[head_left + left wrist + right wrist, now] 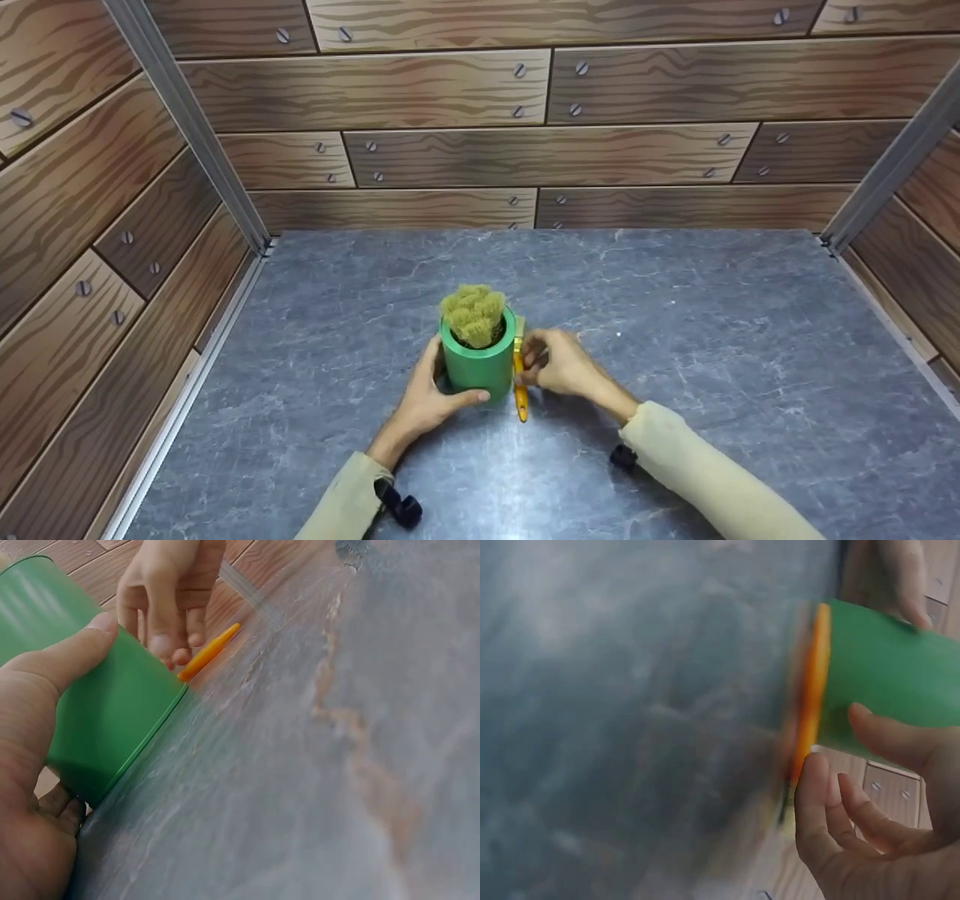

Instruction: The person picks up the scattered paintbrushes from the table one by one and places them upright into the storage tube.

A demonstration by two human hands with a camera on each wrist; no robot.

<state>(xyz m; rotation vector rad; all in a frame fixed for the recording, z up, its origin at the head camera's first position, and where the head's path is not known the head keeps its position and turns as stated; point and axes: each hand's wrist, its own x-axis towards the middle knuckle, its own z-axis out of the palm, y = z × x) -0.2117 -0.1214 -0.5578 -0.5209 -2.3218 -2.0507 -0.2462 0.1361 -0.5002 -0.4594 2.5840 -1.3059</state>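
Note:
A green cylindrical pot with a yellow-green tufted plant in it stands upright on the table. My left hand grips the pot from its left side, thumb across the front; the fingers behind are partly hidden. Close beside the pot's right side lies a paintbrush with an orange handle and pale bristles. My right hand is at the paintbrush, fingers loosely bent. In the right wrist view, its thumb and fingertips stand apart near the orange handle, and whether they touch it is unclear.
The grey marbled table extends around the hands. Wood-plank-patterned walls stand at the back and both sides, with metal corner posts where they meet.

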